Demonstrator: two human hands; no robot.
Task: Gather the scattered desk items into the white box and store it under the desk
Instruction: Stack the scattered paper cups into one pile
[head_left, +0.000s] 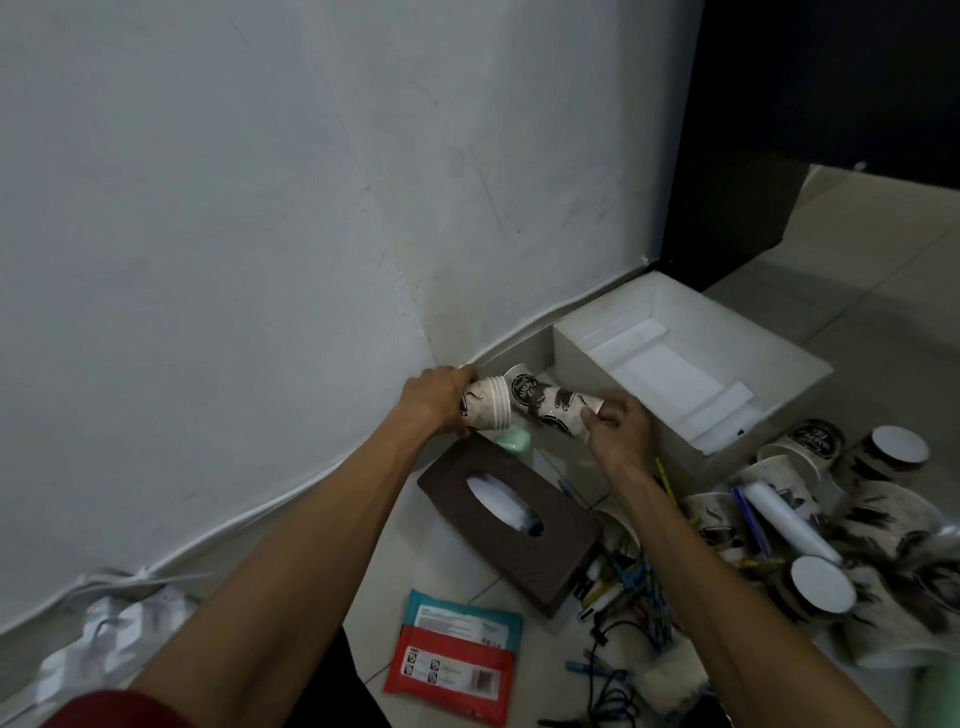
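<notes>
Paper cups (488, 410), nested in a stack, lie sideways in the left hand (439, 397), whose fingers wrap round them. The right hand (618, 421) grips a second printed cup (556, 405), perhaps two, base seemingly toward the stack's mouth. Line up both axes before sliding it in, so the rims don't crumple. The white box (769, 436) sits open on the floor just right of both hands; loose cups (883, 519) and a brown tissue box (509, 519) lie nearby.
</notes>
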